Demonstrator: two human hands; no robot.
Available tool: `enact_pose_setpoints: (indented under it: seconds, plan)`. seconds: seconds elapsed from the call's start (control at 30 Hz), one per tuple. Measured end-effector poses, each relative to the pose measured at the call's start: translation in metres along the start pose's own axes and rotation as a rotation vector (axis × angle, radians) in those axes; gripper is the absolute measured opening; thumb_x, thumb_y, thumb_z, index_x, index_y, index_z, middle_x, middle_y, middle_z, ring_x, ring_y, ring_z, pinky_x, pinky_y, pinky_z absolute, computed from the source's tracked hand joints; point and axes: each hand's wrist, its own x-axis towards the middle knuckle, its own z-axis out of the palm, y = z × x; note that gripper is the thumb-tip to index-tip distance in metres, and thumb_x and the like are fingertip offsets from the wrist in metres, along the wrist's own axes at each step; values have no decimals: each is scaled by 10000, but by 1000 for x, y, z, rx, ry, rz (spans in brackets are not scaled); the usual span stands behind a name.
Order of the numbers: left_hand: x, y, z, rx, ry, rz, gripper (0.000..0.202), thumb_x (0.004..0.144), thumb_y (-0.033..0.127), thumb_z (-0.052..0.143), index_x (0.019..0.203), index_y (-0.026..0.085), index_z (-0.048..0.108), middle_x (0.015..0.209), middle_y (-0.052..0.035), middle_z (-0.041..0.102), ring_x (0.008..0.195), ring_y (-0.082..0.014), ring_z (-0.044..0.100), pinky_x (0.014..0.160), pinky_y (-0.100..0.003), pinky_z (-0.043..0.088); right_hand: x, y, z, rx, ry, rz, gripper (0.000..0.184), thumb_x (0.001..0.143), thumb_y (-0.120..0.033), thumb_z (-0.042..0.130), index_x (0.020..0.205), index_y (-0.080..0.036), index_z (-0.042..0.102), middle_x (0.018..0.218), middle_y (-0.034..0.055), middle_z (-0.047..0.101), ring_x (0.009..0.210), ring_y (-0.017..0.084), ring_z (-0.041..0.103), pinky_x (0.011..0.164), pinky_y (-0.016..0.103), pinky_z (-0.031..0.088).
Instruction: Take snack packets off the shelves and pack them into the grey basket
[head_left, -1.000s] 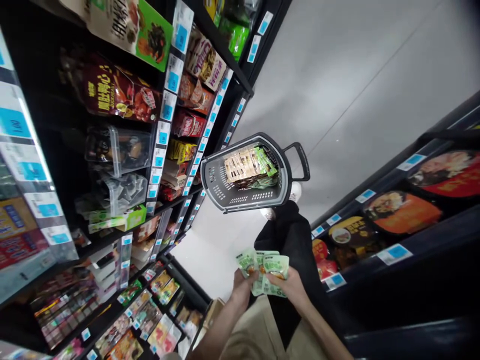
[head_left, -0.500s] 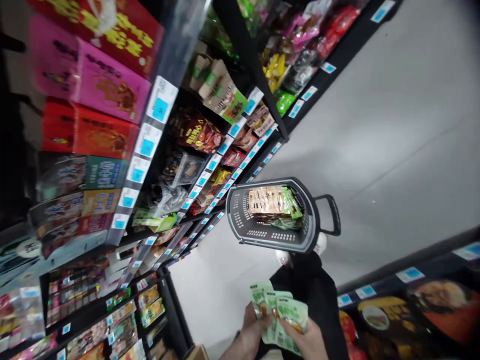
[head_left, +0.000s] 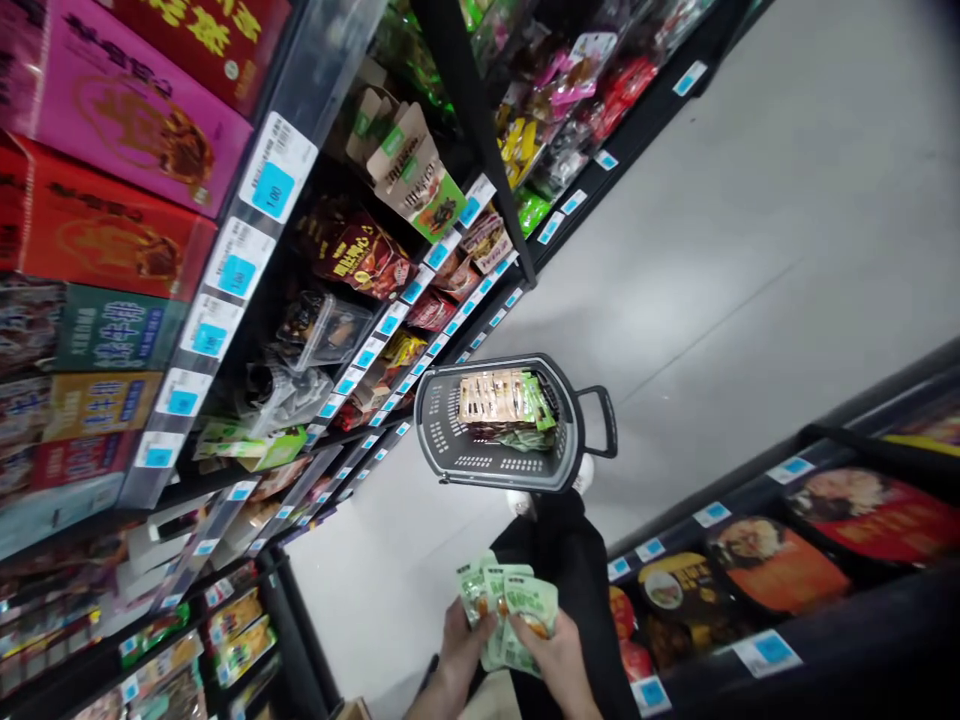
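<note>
Both my hands hold a small fan of light green snack packets (head_left: pixel 531 592) low in the middle of the view, above my dark trouser legs. My left hand (head_left: pixel 459 645) grips the packets from the left, its thumb across their front. From the other side, my right hand (head_left: pixel 553 650) pinches them with its thumb on the nearest packet. Beyond the hands, a grey shopping basket (head_left: pixel 435 440) stands on the floor by my feet. Inside it lies a row of beige packets (head_left: pixel 491 397) with green packets (head_left: pixel 536 400) at its right end.
A tall black shelf with price tags (head_left: pixel 236 272) and many packaged snacks runs along the left. At lower right, another shelf holds round-lidded food tubs (head_left: pixel 776 565). The basket's handle (head_left: pixel 604 420) sticks out to the right over the grey floor (head_left: pixel 720 290).
The whole scene has shifted left in view, showing more of the right shelf. My hands still hold the green packets, and the basket stays at my feet.
</note>
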Motion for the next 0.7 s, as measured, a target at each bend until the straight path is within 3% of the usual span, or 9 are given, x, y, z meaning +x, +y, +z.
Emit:
enact_pose_setpoints:
  seconds: [0.2, 0.47, 0.6, 0.7]
  plan:
    - [5, -1, 4, 14, -7, -16, 718, 528, 641, 918, 1011, 131, 769, 1037, -150, 794, 1025, -358, 734, 912, -423, 592, 2, 1, -5, 5, 32, -44, 535, 573, -542, 902, 879, -118, 790, 853, 152, 813, 771, 346, 781, 682, 382, 641]
    - [2, 4, 9, 38, -47, 25, 637, 663, 615, 879, 1069, 137, 767, 1075, -143, 792, 1046, -352, 730, 919, -430, 584, -3, -11, -8, 43, 68, 1, 538, 542, -531, 914, 866, -121, 784, 835, 152, 812, 757, 351, 783, 656, 382, 643]
    - [0, 16, 13, -69, -172, 16, 636, 755, 623, 819, 1159, 138, 748, 1170, -158, 768, 1111, -357, 711, 1011, -471, 543, 3, -17, -15, 27, 35, -5, 516, 567, -520, 914, 875, -127, 782, 880, 159, 816, 790, 352, 788, 689, 391, 650]
    - [16, 21, 16, -212, -336, -59, 771, 869, 754, 605, 1328, 139, 669, 1278, -184, 724, 1197, -352, 683, 1088, -514, 490, 17, -24, -24, 30, 49, 5, 531, 574, -513, 918, 917, -136, 772, 927, 158, 819, 833, 350, 793, 716, 395, 657]
